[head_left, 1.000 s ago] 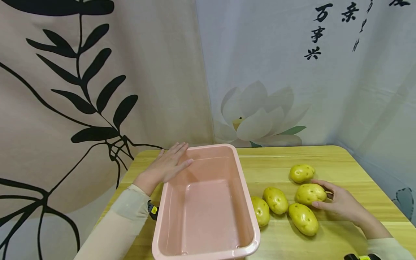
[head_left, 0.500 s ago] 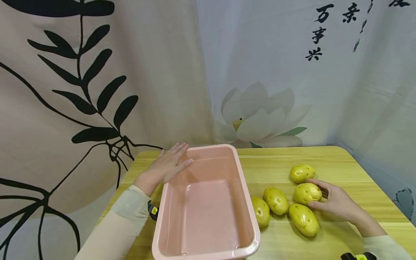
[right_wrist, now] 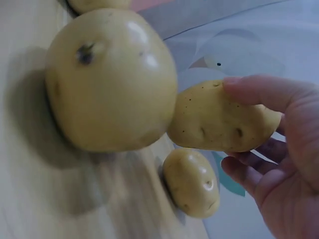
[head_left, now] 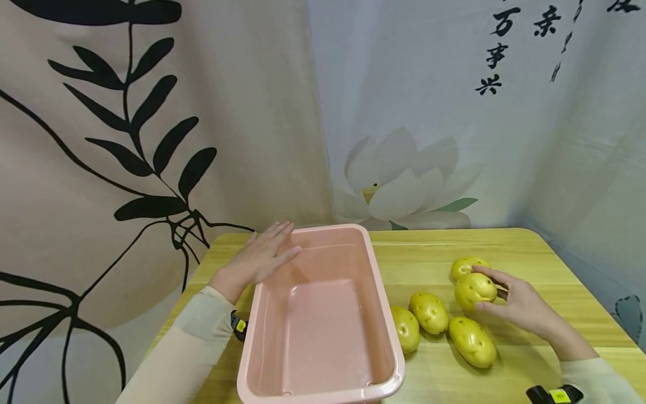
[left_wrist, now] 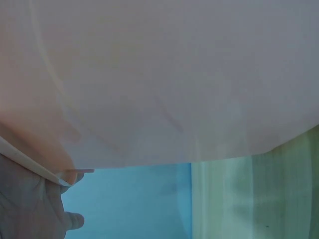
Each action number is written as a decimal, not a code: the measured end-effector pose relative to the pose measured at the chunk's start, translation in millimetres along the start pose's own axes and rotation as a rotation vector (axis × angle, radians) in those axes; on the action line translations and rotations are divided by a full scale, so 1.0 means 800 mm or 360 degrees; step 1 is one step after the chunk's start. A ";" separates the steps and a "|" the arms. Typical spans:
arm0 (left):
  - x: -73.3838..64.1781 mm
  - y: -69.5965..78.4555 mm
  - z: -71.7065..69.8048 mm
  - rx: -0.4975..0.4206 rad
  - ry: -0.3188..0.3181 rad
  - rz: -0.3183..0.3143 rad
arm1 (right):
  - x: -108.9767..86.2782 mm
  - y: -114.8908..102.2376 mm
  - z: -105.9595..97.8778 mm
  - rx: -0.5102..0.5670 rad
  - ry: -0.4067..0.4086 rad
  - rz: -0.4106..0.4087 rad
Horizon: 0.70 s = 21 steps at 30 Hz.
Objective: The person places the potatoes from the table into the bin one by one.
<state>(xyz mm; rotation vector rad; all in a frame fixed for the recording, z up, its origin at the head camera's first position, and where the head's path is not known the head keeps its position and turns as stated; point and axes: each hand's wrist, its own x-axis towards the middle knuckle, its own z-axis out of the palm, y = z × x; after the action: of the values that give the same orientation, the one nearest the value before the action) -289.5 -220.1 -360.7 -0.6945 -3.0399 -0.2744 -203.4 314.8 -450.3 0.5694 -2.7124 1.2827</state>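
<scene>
Head: R hand's (head_left: 525, 306) potato (head_left: 470, 289) off tub rim (head_left: 396, 372).

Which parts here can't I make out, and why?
Head: part of the far potato, behind the held potato.
Head: left side of the leftmost potato, behind the pink tub.
Left wrist: part of the left hand, past the left edge.
Right wrist: part of the topmost potato, past the top edge.

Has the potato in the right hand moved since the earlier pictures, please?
Yes: in the head view, the held potato has shifted up and left, now partly covering the farthest potato.
</scene>
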 end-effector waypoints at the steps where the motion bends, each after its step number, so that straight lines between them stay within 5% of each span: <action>1: 0.000 0.000 0.000 -0.0003 -0.0002 -0.0001 | 0.001 -0.003 -0.001 -0.0008 -0.0001 -0.0008; 21: -0.002 0.003 -0.003 0.0001 -0.0025 -0.0031 | 0.034 -0.074 -0.012 0.0113 -0.0051 -0.0252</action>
<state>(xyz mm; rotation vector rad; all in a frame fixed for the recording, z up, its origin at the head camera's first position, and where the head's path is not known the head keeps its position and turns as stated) -287.4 -219.2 -358.1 -0.6701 -3.0628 -0.2695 -207.6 279.6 -394.4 0.8013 -2.5943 1.3443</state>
